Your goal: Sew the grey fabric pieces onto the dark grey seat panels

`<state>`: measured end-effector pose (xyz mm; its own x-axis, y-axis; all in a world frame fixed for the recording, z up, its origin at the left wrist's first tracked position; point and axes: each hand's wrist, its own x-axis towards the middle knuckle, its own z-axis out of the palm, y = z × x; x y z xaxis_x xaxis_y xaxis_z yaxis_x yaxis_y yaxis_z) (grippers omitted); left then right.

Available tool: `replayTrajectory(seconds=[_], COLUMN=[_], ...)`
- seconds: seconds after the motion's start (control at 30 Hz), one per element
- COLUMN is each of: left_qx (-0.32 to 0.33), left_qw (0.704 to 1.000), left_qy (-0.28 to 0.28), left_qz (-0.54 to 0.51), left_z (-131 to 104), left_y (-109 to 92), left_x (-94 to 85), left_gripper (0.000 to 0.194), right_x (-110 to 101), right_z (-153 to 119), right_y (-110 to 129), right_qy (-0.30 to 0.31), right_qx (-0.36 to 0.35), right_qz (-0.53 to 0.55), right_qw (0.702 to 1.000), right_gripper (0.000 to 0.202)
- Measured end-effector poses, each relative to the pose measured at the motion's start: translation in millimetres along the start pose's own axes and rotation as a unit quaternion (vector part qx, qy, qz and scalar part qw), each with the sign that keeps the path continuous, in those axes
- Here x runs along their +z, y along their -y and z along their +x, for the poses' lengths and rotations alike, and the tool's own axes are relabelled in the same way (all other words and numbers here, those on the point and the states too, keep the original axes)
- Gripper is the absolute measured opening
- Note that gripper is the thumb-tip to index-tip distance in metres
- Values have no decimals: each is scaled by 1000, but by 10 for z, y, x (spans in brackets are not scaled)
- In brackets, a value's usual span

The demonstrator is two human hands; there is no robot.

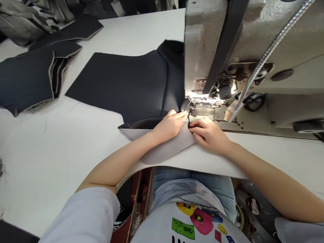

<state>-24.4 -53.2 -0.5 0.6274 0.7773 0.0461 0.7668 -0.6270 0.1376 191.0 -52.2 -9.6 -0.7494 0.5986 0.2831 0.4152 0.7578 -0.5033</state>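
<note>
A large black fabric panel (121,81) lies across the table and runs under the presser foot (193,108) of a sewing machine. Its near edge is folded over, showing a light grey mesh backing (169,150). My left hand (170,125) rests on the folded piece just left of the foot, fingers stretched out towards the needle area. To the right of the seam edge, my right hand (209,135) pinches the dark edge of the fabric between thumb and fingers. The fabric right under its fingertips is partly hidden.
The sewing machine head (253,44) fills the upper right, with a flexible lamp neck (275,44) hanging down before it. Stacked black panels (27,79) lie at the left on the white table (63,152). Bundled grey material (22,22) is at the back left.
</note>
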Motion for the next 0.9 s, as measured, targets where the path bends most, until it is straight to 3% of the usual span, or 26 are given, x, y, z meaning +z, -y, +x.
replayTrajectory(seconds=[0.1,0.2,0.33,0.4,0.47,0.57,0.67,0.77,0.9], left_qx=[-15,-20,-21,-22,-23,-20,-19,-34,-24], left_qw=[1000,1000,1000,1000,999,999,998,997,998], left_qy=[-6,-15,-17,-18,-26,-43,-56,-70,-61], left_qz=[-21,-14,8,12,7,0,0,0,6], left_z=[-10,-10,19,34,41,33,10,-13,-6], left_y=[-42,-64,-53,-38,-24,-20,-30,-39,-37], left_x=[-30,-27,13,31,43,53,62,71,66], left_gripper=[37,36,35,35,36,36,35,34,36], right_x=[-19,-22,-43,-64,-76,-53,-12,13,21], right_z=[-104,-104,-97,-85,-41,111,325,496,612], right_y=[-35,-63,-67,-82,-112,-152,-150,-130,-118], right_qy=[28,51,53,59,45,-19,11,64,69], right_qx=[-60,-94,-101,-93,-47,117,239,256,274], right_qz=[38,1,-67,-46,-1,2,-64,-94,-106], right_qw=[997,994,991,993,998,993,969,960,953], right_gripper=[16,22,26,27,31,37,33,27,25])
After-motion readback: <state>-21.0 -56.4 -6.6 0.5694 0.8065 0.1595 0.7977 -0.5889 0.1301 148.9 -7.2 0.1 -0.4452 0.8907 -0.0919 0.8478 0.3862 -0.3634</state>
